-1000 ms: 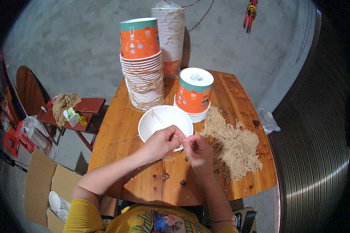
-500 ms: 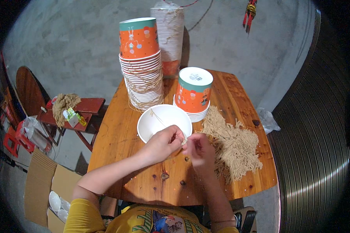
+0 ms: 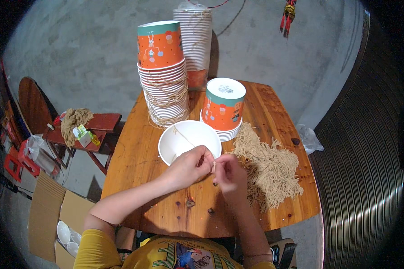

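A white paper bowl (image 3: 170, 141) stands mouth up in the middle of the table, with a thin beige string (image 3: 183, 137) running across it toward my hands. My left hand (image 3: 189, 167) lies over the bowl's near right rim, thumb and fingers pinched on the string. Just to its right, my right hand (image 3: 231, 175) is also closed in a pinch, its fingertips meeting the left ones at the string's end. Exactly how the string passes between the fingertips is too small to tell. Beside my right hand spreads a heap of cut beige strings (image 3: 276, 172).
Behind the bowl rises a tall bucket stack (image 3: 164, 87) draped with strings. A shorter upturned stack (image 3: 224, 110) stands to its right, and a bagged stack (image 3: 194, 40) at the back. The wooden table (image 3: 161, 215) has rounded edges. An open cardboard box (image 3: 49, 197) and red bench (image 3: 104, 122) are at left.
My fingertips have shifted slightly against each other at the string, with the right hand's fingers drawn closer together. The bowl, stacks and string heap have stayed put.
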Motion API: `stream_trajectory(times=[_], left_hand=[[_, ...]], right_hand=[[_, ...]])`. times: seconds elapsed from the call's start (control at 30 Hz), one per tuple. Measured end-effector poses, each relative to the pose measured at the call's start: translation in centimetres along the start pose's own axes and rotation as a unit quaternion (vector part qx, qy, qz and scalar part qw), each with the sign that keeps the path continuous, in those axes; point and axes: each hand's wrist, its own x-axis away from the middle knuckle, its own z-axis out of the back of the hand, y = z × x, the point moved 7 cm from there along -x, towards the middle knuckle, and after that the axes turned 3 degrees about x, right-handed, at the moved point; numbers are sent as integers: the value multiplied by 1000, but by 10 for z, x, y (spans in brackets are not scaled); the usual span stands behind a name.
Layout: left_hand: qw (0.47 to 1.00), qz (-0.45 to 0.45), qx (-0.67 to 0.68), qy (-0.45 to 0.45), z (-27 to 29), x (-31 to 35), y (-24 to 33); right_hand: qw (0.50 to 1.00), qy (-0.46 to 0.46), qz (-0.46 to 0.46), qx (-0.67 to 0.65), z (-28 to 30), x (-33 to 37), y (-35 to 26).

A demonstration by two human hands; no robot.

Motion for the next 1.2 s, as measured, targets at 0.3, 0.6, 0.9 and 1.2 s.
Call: stream_trajectory(times=[0.3, 0.6, 0.9, 1.2], left_hand=[[1000, -29, -4, 2, -1, -1, -2], [998, -47, 30, -3, 0, 1, 3], [997, -43, 43, -41, -4, -1, -4], [998, -54, 26, -30, -2, 0, 1]], right_hand=[[997, -28, 14, -76, -4, 1, 11], [999, 13, 41, -18, -4, -1, 9], [951, -88, -144, -259, -3, -6, 29], [926, -92, -185, -315, -3, 0, 14]])
